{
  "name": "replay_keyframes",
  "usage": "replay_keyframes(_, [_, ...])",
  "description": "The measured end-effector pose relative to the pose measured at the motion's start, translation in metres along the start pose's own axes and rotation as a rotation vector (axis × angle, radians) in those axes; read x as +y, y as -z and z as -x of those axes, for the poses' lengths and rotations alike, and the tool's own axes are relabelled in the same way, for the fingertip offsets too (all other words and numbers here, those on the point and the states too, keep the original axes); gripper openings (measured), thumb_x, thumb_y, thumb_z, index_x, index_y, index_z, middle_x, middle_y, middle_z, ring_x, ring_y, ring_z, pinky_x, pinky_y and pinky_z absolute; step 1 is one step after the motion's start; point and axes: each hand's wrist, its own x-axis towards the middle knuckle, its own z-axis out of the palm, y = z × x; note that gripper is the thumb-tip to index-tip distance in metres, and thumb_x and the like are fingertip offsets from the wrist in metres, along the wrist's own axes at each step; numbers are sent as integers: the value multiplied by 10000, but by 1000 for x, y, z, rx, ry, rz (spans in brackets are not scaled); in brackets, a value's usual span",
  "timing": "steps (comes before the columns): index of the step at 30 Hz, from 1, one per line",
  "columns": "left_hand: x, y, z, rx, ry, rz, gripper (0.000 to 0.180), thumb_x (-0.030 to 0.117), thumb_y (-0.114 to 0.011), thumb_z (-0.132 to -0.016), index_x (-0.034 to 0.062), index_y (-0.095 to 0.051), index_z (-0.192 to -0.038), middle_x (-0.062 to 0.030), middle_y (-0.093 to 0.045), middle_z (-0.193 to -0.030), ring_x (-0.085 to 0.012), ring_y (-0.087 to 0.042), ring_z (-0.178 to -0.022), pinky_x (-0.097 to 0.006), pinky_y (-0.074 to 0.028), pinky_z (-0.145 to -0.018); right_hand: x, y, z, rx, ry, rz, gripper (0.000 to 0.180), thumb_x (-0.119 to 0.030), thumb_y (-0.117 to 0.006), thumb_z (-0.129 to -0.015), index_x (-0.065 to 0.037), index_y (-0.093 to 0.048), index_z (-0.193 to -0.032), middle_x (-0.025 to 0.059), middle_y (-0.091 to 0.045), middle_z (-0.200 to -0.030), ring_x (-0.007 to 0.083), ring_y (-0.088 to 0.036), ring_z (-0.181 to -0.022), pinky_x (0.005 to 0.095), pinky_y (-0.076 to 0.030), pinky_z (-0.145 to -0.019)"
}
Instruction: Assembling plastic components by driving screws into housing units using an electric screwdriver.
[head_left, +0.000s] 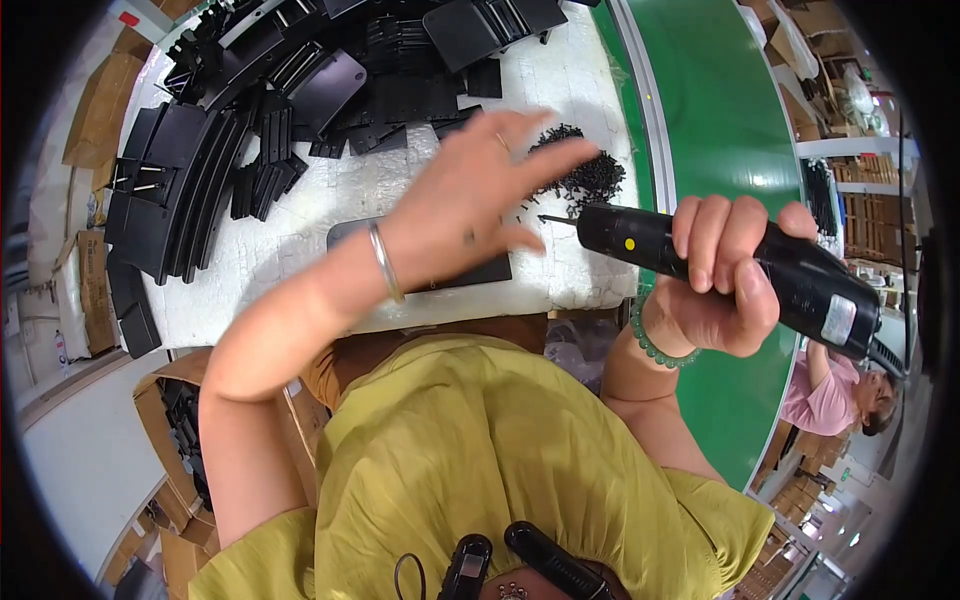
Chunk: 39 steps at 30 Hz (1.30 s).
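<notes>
My right hand (722, 278) grips a black electric screwdriver (760, 270) with its bit pointing left over the white table (400, 180). My left hand (480, 190) hovers open above the table, fingers spread, reaching toward a pile of small black screws (590, 175). A silver bangle sits on the left wrist and a green bead bracelet on the right. Under the left hand lies a flat dark plastic panel (480, 272), mostly hidden by the hand and forearm.
Stacks of black curved plastic parts (190, 190) cover the table's left and far side. A green conveyor belt (720, 110) runs along the right. A person in pink (830, 390) sits beyond it. Cardboard boxes (100, 110) stand at the left.
</notes>
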Motion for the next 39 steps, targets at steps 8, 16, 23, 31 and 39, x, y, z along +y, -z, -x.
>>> replay_keyframes(8, [-90,13,-17,-400,135,-289,429,304,-746,-638,92,-641,-995,-45,-619,-857,-214,-522,-953,-343,-448,-796,-5,-1,0,109,17,59,437,-63,-475,-743,-53,-399,-1174,3,-377,-582,114,-371,-454,283,-367,-518])
replay_keyframes(16, [-60,46,0,-36,32,30,221,20,-538,-833,59,-600,-1042,-89,-574,-875,-170,-550,-697,-273,-483,-634,-7,1,3,91,-23,50,440,-68,-465,-755,-68,-429,-1194,-9,-376,-583,102,-372,-480,258,-322,-500])
replay_keyframes(23, [-14,80,62,-152,570,430,373,10,-691,-728,37,-597,-1088,-44,-584,-820,-87,-549,-698,-202,-474,-620,5,-12,0,12,-88,-34,404,-74,-492,-718,-43,-497,-1120,-25,-384,-581,81,-377,-495,246,-312,-549])
replay_keyframes(31, [-16,58,79,-159,446,403,250,21,-706,-708,11,-654,-952,-71,-605,-808,-144,-603,-693,-224,-491,-603,13,-19,3,-67,-115,-55,470,-72,-455,-756,-68,-420,-1224,-8,-397,-608,103,-388,-494,261,-339,-522])
replay_keyframes(39, [-10,51,85,-111,252,41,311,79,-738,-669,51,-645,-965,-89,-585,-871,-240,-529,-782,-324,-448,-717,9,-25,5,-9,-141,-26,415,-79,-485,-735,-78,-468,-1150,-27,-395,-598,85,-388,-495,250,-320,-549])
